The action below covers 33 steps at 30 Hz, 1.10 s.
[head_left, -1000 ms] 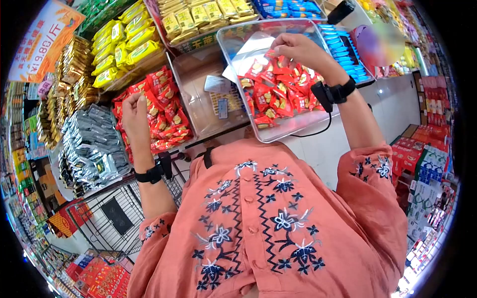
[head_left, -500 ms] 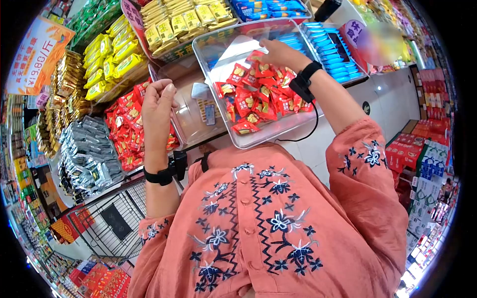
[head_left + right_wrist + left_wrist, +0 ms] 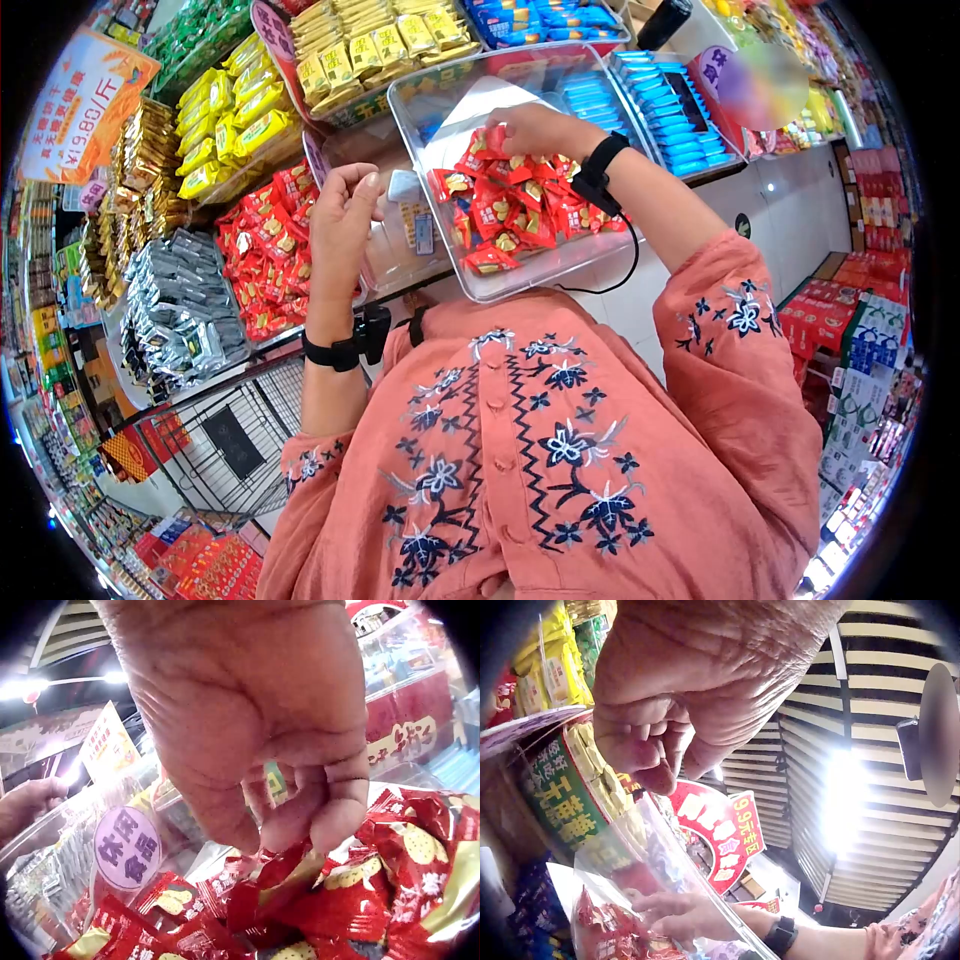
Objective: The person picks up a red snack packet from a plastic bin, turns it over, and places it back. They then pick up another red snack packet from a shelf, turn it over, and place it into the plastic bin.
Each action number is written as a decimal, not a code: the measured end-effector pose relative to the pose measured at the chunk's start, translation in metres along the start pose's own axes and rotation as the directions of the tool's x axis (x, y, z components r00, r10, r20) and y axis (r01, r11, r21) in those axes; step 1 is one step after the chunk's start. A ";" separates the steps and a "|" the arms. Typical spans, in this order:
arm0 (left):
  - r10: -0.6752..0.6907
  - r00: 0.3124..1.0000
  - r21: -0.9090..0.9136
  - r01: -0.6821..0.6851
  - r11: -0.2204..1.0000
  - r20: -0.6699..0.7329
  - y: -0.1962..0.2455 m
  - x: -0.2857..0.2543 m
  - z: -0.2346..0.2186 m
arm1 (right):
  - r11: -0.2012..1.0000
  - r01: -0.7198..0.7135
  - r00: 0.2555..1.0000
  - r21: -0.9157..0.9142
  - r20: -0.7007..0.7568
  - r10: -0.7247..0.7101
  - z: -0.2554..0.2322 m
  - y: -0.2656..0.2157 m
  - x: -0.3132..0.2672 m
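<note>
My right hand (image 3: 545, 132) is inside a clear plastic bin (image 3: 520, 277), over a heap of small red snack packets (image 3: 510, 205). Thumb and fingertips pinch one red packet (image 3: 281, 874) at the top of the heap. My left hand (image 3: 343, 222) hangs in the air left of the clear bin, near the edge of another red packet pile (image 3: 265, 255). Its fingers are loosely curled and hold nothing, as the left wrist view also shows. Below and beside it lies a display compartment (image 3: 385, 265) with a small white card (image 3: 404, 185) and a label.
Grey packets (image 3: 175, 310) and yellow packets (image 3: 240, 115) fill bins on the left. Gold packs (image 3: 380, 50) and blue packs (image 3: 670, 110) stand behind and to the right. A wire shopping cart (image 3: 230, 440) is at lower left. A cable (image 3: 610, 287) hangs from my right wrist.
My left hand has moved right, away from above the left red pile. My right hand has shifted left and lower onto the packets, pinching one. The clear bin appears further left.
</note>
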State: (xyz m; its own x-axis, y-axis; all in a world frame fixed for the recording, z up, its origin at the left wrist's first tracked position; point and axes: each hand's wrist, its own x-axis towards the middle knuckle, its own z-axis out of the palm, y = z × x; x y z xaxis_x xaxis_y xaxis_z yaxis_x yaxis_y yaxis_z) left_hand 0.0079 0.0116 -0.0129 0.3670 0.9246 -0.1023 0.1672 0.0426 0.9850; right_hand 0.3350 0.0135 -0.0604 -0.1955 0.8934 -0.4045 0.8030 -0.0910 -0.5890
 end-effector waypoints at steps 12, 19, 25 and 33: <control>-0.062 0.998 0.029 0.061 0.998 0.022 0.007 -0.011 -0.005 | 0.956 0.029 0.915 -0.291 -0.377 -0.143 0.028 0.023 0.027; -0.078 0.995 0.030 0.076 0.997 0.061 0.001 -0.006 -0.013 | 0.849 -0.016 0.974 0.528 -0.182 0.132 -0.043 -0.044 -0.049; -0.074 0.980 -0.155 0.104 0.982 0.187 0.012 0.001 -0.004 | 0.701 0.089 0.982 0.707 -0.180 0.057 -0.038 -0.092 -0.084; -0.093 0.938 -0.187 0.162 0.969 0.334 0.035 -0.001 0.001 | 0.664 0.147 0.980 0.733 -0.200 0.004 -0.006 -0.126 -0.065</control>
State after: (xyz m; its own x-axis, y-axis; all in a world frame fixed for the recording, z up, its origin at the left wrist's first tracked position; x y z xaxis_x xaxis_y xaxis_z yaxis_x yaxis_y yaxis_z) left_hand 0.0142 0.0116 0.0211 0.6347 0.7366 -0.2336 0.0505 0.2621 0.9637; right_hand 0.2499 -0.0308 0.0445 -0.0761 0.9629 -0.2591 0.0919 -0.2519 -0.9634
